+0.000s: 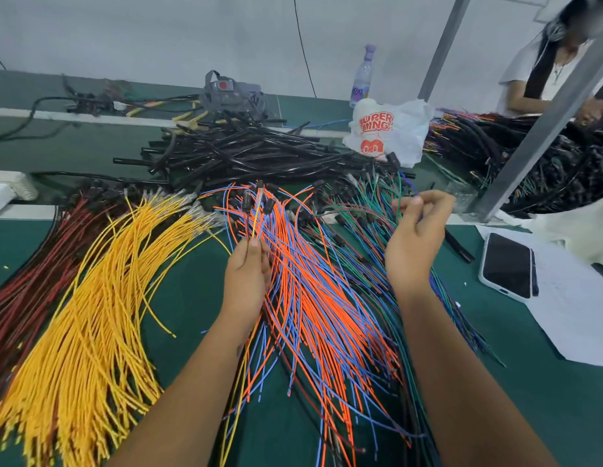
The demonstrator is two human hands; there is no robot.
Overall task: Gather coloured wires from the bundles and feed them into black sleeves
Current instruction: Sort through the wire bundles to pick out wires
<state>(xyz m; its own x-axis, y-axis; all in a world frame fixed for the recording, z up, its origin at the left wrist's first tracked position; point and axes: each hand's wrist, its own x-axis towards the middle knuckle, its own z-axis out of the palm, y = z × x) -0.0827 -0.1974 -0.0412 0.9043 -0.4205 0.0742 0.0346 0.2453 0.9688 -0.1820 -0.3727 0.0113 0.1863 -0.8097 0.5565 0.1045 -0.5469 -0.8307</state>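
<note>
Bundles of wires fan across the green table: red wires (30,274) at far left, yellow wires (98,315) beside them, orange and blue wires (313,298) in the middle, green and dark wires (371,210) to the right. A heap of black sleeves (246,153) lies behind them. My left hand (248,278) grips a few gathered wires, yellow and orange among them, their connector ends standing up. My right hand (416,237) is raised over the green bundle and pinches a thin wire between its fingertips.
A phone (509,264) lies on white paper (570,318) at the right. A printed plastic bag (387,129) and a bottle (362,75) stand at the back. A slanted metal post (543,119) rises at right; behind it another person sits by more wire harnesses (495,139).
</note>
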